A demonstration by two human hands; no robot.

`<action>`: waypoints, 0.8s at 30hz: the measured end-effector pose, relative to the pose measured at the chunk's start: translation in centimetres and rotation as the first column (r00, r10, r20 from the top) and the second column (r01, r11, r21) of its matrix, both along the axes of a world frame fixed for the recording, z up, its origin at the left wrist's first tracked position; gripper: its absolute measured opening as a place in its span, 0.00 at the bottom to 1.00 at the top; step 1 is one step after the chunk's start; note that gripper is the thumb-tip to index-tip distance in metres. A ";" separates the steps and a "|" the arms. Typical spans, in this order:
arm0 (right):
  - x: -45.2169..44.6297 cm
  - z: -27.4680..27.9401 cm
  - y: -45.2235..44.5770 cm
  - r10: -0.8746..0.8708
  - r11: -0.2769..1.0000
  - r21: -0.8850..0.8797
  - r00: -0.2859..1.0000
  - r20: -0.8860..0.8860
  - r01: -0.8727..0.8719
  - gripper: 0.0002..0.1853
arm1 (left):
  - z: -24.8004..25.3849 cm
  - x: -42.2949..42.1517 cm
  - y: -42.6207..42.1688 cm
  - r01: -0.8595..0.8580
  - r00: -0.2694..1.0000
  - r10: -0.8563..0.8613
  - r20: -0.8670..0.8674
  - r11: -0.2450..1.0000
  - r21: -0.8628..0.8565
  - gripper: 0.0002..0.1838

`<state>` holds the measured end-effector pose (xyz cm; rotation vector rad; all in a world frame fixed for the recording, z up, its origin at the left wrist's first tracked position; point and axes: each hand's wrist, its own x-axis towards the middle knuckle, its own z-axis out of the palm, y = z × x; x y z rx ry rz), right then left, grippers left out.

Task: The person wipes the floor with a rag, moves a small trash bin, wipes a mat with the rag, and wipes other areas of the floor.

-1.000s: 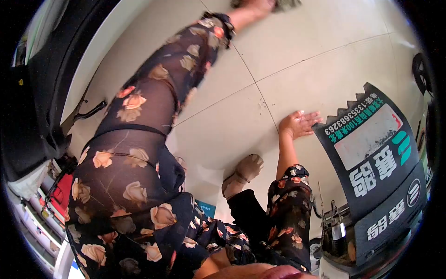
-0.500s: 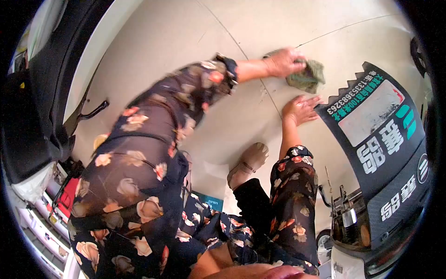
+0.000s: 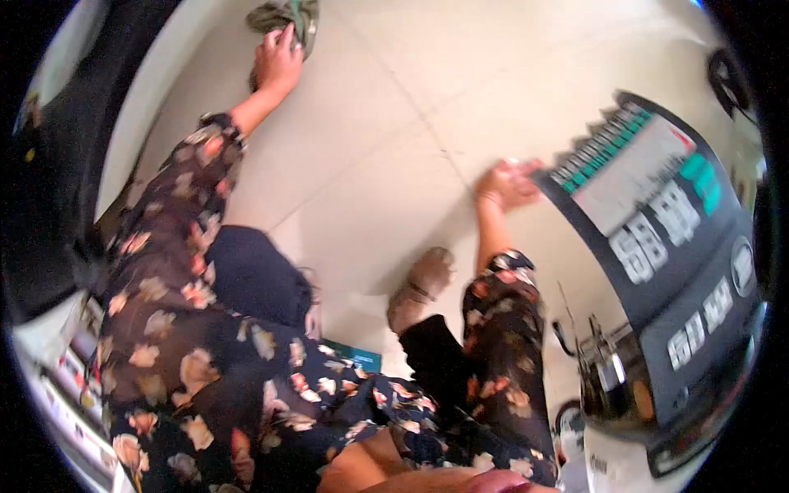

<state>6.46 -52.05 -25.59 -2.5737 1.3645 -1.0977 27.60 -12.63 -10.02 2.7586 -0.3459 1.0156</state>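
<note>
My left hand reaches far out at the upper left, its fingers pressed on a grey-green cloth on the pale tiled floor. At the right, my right hand has its fingers stretched out beside the pointed corner of a dark mud flap. The fingertips meet the flap's edge in this view; blur hides whether they touch it. White and green lettering covers the flap, which has a jagged end and a pale, scuffed panel.
Tiled floor spreads between my hands. A black and white vehicle body stands along the left. My shoe is below the middle, near a teal box. Metal parts and a wheel are beneath the flap, with another wheel at the upper right.
My left hand has swept the cloth from beside my right hand across to the upper left. My right hand stays near the flap's corner. The view has shifted slightly.
</note>
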 end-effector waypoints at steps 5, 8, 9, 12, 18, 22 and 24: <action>-0.9 3.8 1.4 0.148 0.929 0.336 0.988 0.044 -0.154 0.41 | -0.5 -11.4 -10.2 0.481 0.872 -0.432 -0.230 0.842 0.244 0.38; -1.5 6.1 2.2 0.135 0.908 0.396 0.990 0.032 -0.136 0.42 | 1.6 -16.0 -14.1 0.648 0.725 -0.520 -0.451 0.737 0.191 0.39; -1.6 6.2 2.2 0.137 0.910 0.391 0.990 0.021 -0.134 0.42 | 1.8 -16.2 -14.7 0.713 0.665 -0.573 -0.478 0.678 0.179 0.33; -1.7 5.2 1.9 0.132 0.921 0.369 0.991 0.003 -0.124 0.42 | 4.4 -15.8 -15.9 0.829 0.279 -0.709 -0.648 0.518 -0.211 0.29; -1.4 4.0 1.5 0.134 0.925 0.353 0.990 0.041 -0.140 0.41 | 7.3 -4.7 -8.9 0.431 0.879 -0.436 -0.193 0.900 -0.071 0.25; -0.9 4.6 1.7 0.133 0.925 0.359 0.991 -0.001 -0.124 0.41 | 5.1 1.6 -1.6 0.040 0.981 -0.071 0.181 0.984 0.174 0.28; 0.2 3.5 2.6 0.119 0.950 0.290 0.993 0.005 -0.115 0.40 | 4.1 2.1 -0.9 -0.036 0.981 0.002 0.192 0.984 0.175 0.30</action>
